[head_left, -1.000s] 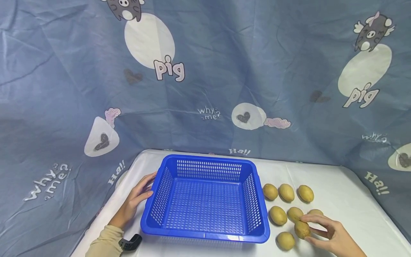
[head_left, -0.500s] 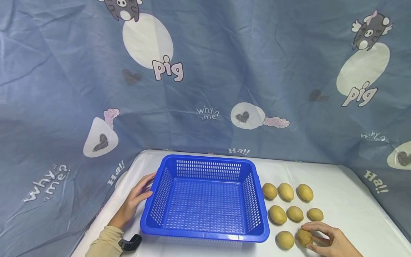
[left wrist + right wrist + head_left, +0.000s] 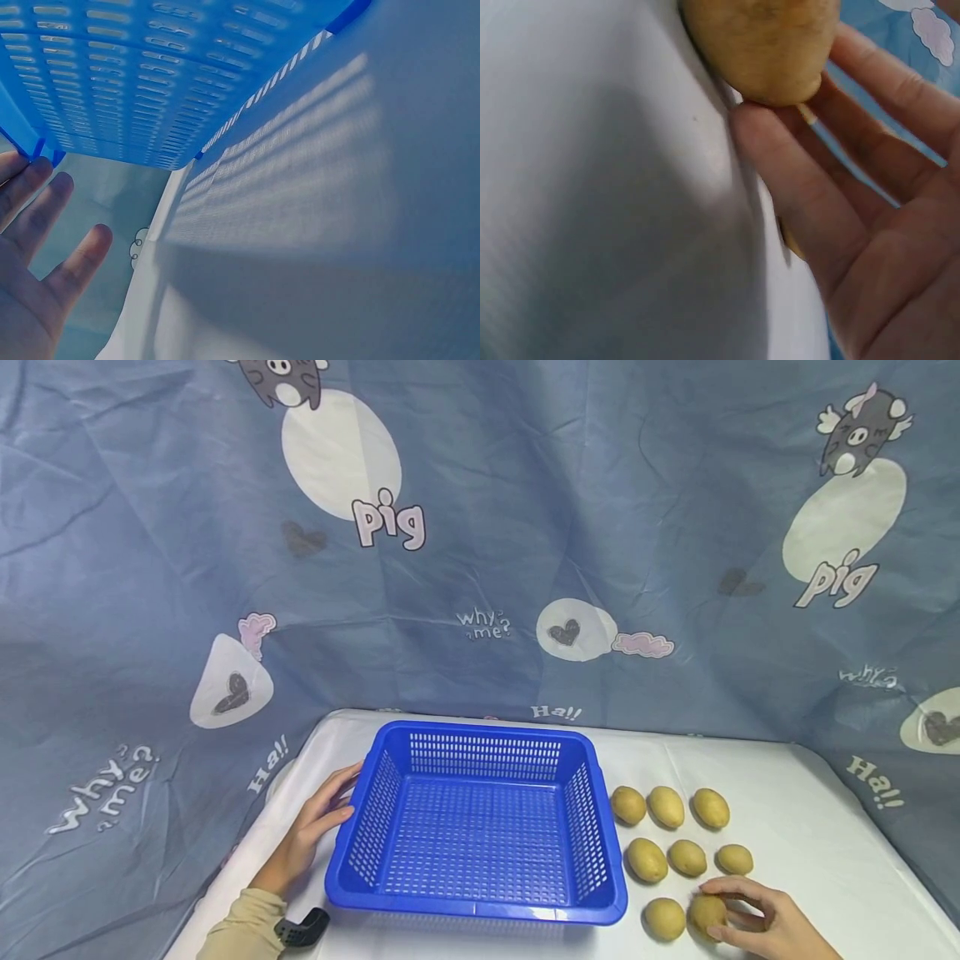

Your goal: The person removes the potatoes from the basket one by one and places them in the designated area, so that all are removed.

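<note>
At the right end of the front row, my right hand [image 3: 765,918] holds a potato [image 3: 707,916] between thumb and fingers. In the right wrist view the thumb [image 3: 795,180] lies at the end of this potato [image 3: 765,45], which is right at the white cloth. Another potato [image 3: 665,919] sits just left of it. A large blue plastic basket [image 3: 472,908] with slotted walls stands in the middle with nothing in it. My left hand [image 3: 315,822] rests against its left rim; in the left wrist view the fingers [image 3: 79,262] are extended, fingertips at the rim.
Behind the held potato lie a middle row, with a potato [image 3: 647,860] near the basket, and a back row, with a potato [image 3: 666,807] at its centre. A patterned blue curtain [image 3: 465,552] closes off the white table's [image 3: 810,810] back and sides.
My right hand has brought its potato down and toward the front edge, into line beside the front potato. The middle row is now uncovered. My left hand and the basket stay put.
</note>
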Tool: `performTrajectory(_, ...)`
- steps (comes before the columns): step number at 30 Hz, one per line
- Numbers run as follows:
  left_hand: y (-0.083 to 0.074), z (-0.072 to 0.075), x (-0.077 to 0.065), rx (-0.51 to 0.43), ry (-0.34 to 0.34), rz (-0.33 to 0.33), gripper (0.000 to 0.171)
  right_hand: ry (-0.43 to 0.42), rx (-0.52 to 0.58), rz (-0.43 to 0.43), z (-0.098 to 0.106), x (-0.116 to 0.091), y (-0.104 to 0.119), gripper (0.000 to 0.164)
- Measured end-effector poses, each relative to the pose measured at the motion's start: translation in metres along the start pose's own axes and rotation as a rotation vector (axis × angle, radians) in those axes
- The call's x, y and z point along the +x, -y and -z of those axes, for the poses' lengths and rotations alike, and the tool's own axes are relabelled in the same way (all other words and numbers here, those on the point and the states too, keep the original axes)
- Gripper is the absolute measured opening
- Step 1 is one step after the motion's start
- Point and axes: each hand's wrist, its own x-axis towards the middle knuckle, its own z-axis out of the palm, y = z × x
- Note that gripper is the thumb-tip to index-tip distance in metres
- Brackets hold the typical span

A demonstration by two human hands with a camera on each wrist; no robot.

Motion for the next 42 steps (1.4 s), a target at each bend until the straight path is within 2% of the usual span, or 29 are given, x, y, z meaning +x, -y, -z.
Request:
performTrajectory(4, 0.0, 0.0, -0.001, 0.0, 0.002, 0.004, 0.06, 0.042, 0.065, -0.088, 0.006, -0.002, -0.004, 0.053)
performTrajectory(11, -0.001, 0.001, 0.0, -0.006, -0.006, -0.018, 0.06, 0.128, 0.188, -0.056, 0.011, -0.004, -0.006, 0.058)
performTrajectory(15, 0.0, 0.001, -0.001, 0.0, -0.008, 0.001, 0.06, 0.125, 0.159, -0.065, 0.009, -0.002, -0.004, 0.06)
performTrajectory(21, 0.002, 0.001, -0.001, 0.007, -0.018, 0.022, 0.061, 0.064, 0.101, 0.007, 0.004, 0.0, -0.004, 0.058)
performTrajectory(29, 0.0, 0.001, -0.001, 0.001, -0.01, 0.014, 0.061, 0.062, 0.084, -0.018, 0.003, 0.002, -0.004, 0.062)
performTrajectory(33, -0.002, 0.001, 0.0, -0.012, 0.004, 0.011, 0.06, 0.033, 0.082, 0.013, 0.001, 0.002, -0.005, 0.06)
performTrajectory(42, -0.004, 0.001, 0.0, -0.022, 0.007, 0.011, 0.06, 0.085, 0.113, 0.042, 0.002, 0.002, -0.007, 0.057)
